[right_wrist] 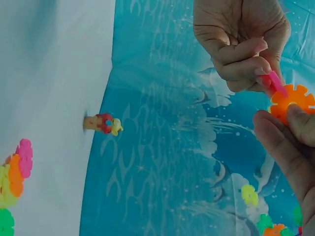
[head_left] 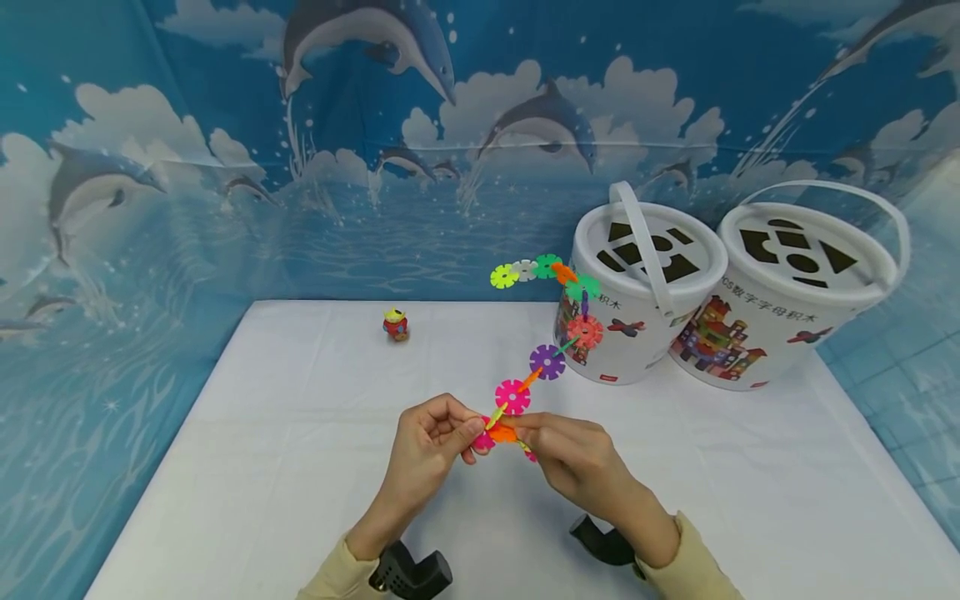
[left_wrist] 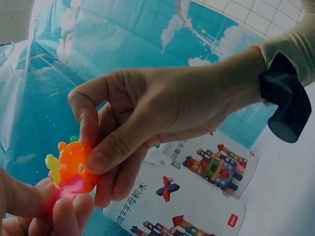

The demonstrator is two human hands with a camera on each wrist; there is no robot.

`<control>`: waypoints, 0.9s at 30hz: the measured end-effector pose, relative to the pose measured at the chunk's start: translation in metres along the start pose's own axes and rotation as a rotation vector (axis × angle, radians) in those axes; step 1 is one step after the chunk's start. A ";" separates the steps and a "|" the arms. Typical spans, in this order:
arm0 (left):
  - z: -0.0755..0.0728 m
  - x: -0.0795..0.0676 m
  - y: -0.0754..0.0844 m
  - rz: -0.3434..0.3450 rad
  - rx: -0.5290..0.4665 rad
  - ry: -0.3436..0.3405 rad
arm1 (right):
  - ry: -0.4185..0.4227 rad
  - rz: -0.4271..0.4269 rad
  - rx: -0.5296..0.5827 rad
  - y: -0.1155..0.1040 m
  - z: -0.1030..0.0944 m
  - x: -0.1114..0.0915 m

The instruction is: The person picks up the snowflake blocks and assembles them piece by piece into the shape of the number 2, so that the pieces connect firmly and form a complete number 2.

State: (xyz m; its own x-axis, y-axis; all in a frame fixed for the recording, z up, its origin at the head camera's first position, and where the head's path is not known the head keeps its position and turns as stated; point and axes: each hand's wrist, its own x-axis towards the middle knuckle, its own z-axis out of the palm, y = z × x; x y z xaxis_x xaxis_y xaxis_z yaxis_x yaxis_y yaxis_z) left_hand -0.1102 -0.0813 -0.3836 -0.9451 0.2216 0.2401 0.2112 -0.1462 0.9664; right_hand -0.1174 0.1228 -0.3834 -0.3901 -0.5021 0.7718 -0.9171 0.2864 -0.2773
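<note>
My left hand (head_left: pixel 429 446) pinches a pink notched plastic disc (head_left: pixel 483 438) between thumb and fingers. An orange notched disc (right_wrist: pixel 291 104) is pinched by my right hand (head_left: pixel 581 460), and the two discs meet at their edges. From there a chain of interlocked discs, pink (head_left: pixel 513 397), purple (head_left: pixel 547 362), coral (head_left: pixel 585 332) and green among them, curves up and away to a yellow-green disc (head_left: pixel 503 277). More discs, including a pink one (right_wrist: pixel 24 158), show at lower left in the right wrist view. Fingers partly cover the joint.
Two white lidded buckets (head_left: pixel 651 250) (head_left: pixel 810 250) with handles stand at the back right; the chain passes in front of the nearer one. A small toy figure (head_left: pixel 396 325) stands near the back edge of the white table (head_left: pixel 315 400). A dolphin-patterned curtain (head_left: pixel 360 208) hangs behind.
</note>
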 end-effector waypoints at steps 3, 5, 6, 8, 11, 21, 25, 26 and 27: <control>-0.003 0.001 -0.002 0.003 0.031 0.002 | -0.019 0.039 0.023 0.000 -0.001 0.001; -0.005 0.002 -0.003 0.011 0.067 0.007 | -0.049 0.078 0.021 0.001 -0.003 0.001; -0.006 0.003 -0.004 0.015 0.085 0.011 | -0.062 0.099 0.023 0.002 -0.004 0.001; -0.009 0.005 -0.004 0.018 0.115 0.024 | -0.086 0.151 0.028 0.004 -0.008 0.000; -0.014 0.007 -0.004 0.008 0.132 0.047 | -0.119 0.250 0.030 0.010 -0.014 -0.002; -0.021 0.012 -0.002 -0.057 0.158 0.098 | -0.447 0.742 0.009 0.047 -0.014 -0.029; -0.021 0.012 -0.003 -0.049 0.150 0.104 | -0.511 0.807 -0.040 0.062 -0.005 -0.045; -0.021 0.012 -0.004 -0.047 0.149 0.104 | -0.517 0.814 -0.056 0.066 -0.003 -0.049; -0.021 0.011 -0.004 -0.046 0.148 0.104 | -0.523 0.820 -0.070 0.069 -0.001 -0.053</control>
State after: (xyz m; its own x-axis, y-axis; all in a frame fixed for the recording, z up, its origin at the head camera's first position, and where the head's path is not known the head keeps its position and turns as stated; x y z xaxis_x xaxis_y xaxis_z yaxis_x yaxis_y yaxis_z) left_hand -0.1270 -0.0988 -0.3868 -0.9737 0.1226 0.1919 0.1942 0.0071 0.9809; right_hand -0.1601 0.1699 -0.4424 -0.9079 -0.4191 -0.0019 -0.3440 0.7477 -0.5680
